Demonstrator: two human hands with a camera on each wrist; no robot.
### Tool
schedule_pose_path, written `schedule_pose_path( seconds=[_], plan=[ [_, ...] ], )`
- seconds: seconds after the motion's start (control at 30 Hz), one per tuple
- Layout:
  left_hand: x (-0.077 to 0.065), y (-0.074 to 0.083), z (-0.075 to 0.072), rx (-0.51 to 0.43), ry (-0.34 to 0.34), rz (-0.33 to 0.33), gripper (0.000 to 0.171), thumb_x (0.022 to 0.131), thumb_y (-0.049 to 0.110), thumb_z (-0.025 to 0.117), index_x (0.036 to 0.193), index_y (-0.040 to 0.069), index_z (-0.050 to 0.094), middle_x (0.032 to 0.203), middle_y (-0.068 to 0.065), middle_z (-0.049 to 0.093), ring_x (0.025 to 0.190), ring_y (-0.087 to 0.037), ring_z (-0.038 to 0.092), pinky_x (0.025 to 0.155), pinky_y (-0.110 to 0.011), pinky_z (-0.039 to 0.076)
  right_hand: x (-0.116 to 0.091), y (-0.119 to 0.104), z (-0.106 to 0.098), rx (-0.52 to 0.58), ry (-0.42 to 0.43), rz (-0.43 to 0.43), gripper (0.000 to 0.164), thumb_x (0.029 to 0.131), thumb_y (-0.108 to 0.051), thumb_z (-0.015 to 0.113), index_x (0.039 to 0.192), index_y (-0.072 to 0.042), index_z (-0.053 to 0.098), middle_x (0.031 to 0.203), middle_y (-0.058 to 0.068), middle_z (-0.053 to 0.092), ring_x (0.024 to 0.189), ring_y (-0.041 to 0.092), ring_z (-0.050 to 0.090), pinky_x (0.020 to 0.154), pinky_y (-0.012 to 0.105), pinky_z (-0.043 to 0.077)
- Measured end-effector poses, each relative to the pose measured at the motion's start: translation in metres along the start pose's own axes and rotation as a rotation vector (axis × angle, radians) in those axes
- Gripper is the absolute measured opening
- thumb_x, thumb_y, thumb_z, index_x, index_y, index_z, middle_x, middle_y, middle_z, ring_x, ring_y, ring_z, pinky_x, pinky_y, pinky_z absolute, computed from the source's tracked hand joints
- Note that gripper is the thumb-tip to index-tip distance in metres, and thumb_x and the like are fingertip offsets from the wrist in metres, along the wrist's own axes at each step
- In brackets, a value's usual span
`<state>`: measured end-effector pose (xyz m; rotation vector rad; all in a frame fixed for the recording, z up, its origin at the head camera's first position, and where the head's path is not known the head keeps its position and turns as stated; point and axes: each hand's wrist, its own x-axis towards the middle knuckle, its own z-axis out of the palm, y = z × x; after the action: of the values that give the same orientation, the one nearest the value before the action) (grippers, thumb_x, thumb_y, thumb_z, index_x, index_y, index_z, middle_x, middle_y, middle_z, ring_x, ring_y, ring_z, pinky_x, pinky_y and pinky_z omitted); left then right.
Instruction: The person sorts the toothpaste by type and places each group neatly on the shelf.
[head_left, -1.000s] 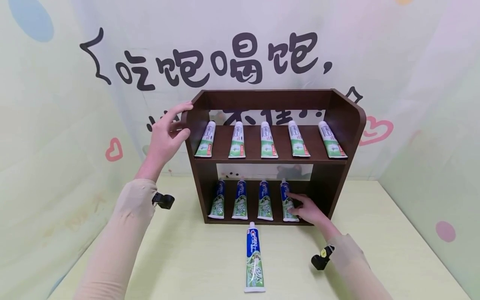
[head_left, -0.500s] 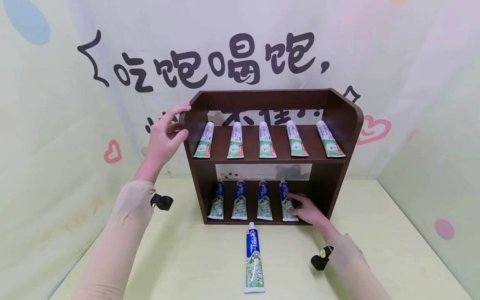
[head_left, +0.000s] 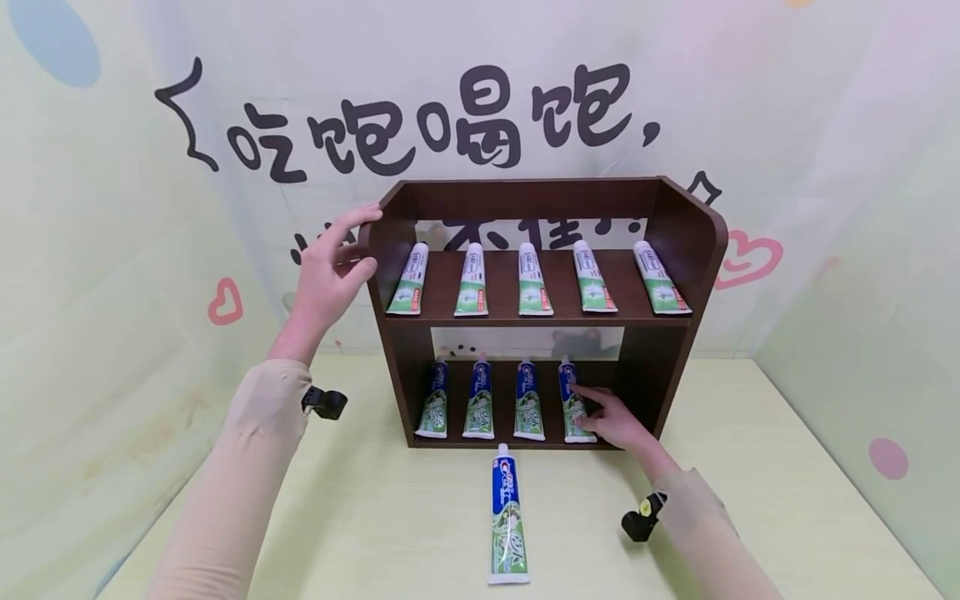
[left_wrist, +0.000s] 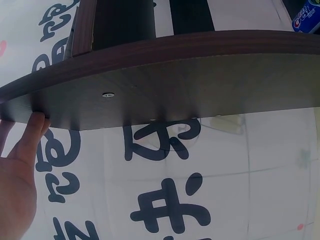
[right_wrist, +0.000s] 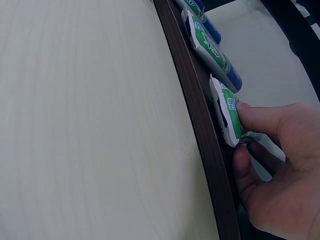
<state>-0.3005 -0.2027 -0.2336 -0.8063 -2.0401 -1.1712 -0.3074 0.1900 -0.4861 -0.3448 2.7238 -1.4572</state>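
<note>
My left hand (head_left: 330,271) rests against the upper left side panel of a dark brown two-tier shelf (head_left: 536,193), its fingertips at the panel's edge. In the left wrist view the thumb (left_wrist: 32,135) touches the panel's outer face. My right hand (head_left: 618,421) pinches a blue and green toothpaste tube (head_left: 572,400) at the right of the bottom tier. The right wrist view shows the thumb on the tube's printed face and curled fingers along its side. Another such toothpaste tube (head_left: 507,508) lies face up on the table in front, its cap toward the shelf.
Several white and green toothpaste tubes (head_left: 535,283) lie in a spaced row on the upper tier. To the left of the pinched tube, more blue and green tubes (head_left: 480,400) line the bottom tier. A printed cloth backdrop (head_left: 442,50) hangs behind the pale table (head_left: 360,500).
The view shifts very slightly. Both hands keep their places, and the tubes and shelf stay where they were.
</note>
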Motion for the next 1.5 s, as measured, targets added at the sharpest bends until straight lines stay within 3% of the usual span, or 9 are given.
schedule_pose_path(
  seconds=[0.2, 1.0, 1.3, 1.37, 1.5],
  plan=[
    [0.001, -0.001, 0.001, -0.016, 0.008, 0.027, 0.047, 0.086, -0.008, 0.052, 0.133, -0.001, 0.057, 0.147, -0.014, 0.053, 0.121, -0.037, 0.060, 0.081, -0.009, 0.052, -0.001, -0.002, 0.000, -0.012, 0.009, 0.026, 0.061, 0.093, -0.007, 0.064, 0.150, -0.010, 0.043, 0.149, 0.029, 0.031, 0.055, 0.011, 0.038, 0.054, 0.022, 0.039],
    [0.000, -0.001, 0.001, -0.015, 0.008, 0.039, 0.047, 0.086, -0.008, 0.052, 0.132, -0.001, 0.057, 0.146, -0.016, 0.053, 0.120, -0.036, 0.060, 0.080, -0.010, 0.053, -0.001, -0.002, 0.002, -0.005, 0.011, 0.035, 0.061, 0.093, -0.007, 0.064, 0.149, -0.010, 0.043, 0.151, 0.029, 0.030, 0.058, 0.012, 0.041, 0.055, 0.023, 0.040],
    [0.000, 0.002, -0.001, -0.025, -0.012, 0.014, 0.047, 0.087, -0.008, 0.052, 0.133, -0.002, 0.055, 0.148, -0.017, 0.051, 0.117, -0.040, 0.063, 0.083, -0.009, 0.053, -0.002, -0.006, -0.001, 0.014, -0.008, 0.052, 0.061, 0.093, -0.009, 0.062, 0.150, -0.006, 0.040, 0.150, 0.029, 0.031, 0.059, 0.014, 0.045, 0.061, 0.028, 0.045],
    [0.000, 0.001, -0.001, -0.033, -0.009, 0.016, 0.047, 0.086, -0.008, 0.052, 0.133, -0.002, 0.056, 0.147, -0.016, 0.052, 0.117, -0.040, 0.063, 0.083, -0.009, 0.053, -0.002, -0.007, -0.001, -0.016, 0.009, 0.054, 0.060, 0.093, -0.010, 0.062, 0.150, -0.005, 0.041, 0.149, 0.029, 0.032, 0.062, 0.015, 0.049, 0.063, 0.028, 0.046],
    [0.001, -0.001, -0.001, -0.043, -0.005, 0.022, 0.047, 0.086, -0.008, 0.052, 0.133, -0.002, 0.056, 0.147, -0.016, 0.052, 0.116, -0.041, 0.064, 0.082, -0.009, 0.053, -0.002, -0.014, -0.004, -0.087, 0.073, 0.064, 0.058, 0.094, -0.014, 0.062, 0.148, -0.005, 0.044, 0.151, 0.028, 0.033, 0.082, 0.022, 0.058, 0.073, 0.034, 0.051]
  ],
)
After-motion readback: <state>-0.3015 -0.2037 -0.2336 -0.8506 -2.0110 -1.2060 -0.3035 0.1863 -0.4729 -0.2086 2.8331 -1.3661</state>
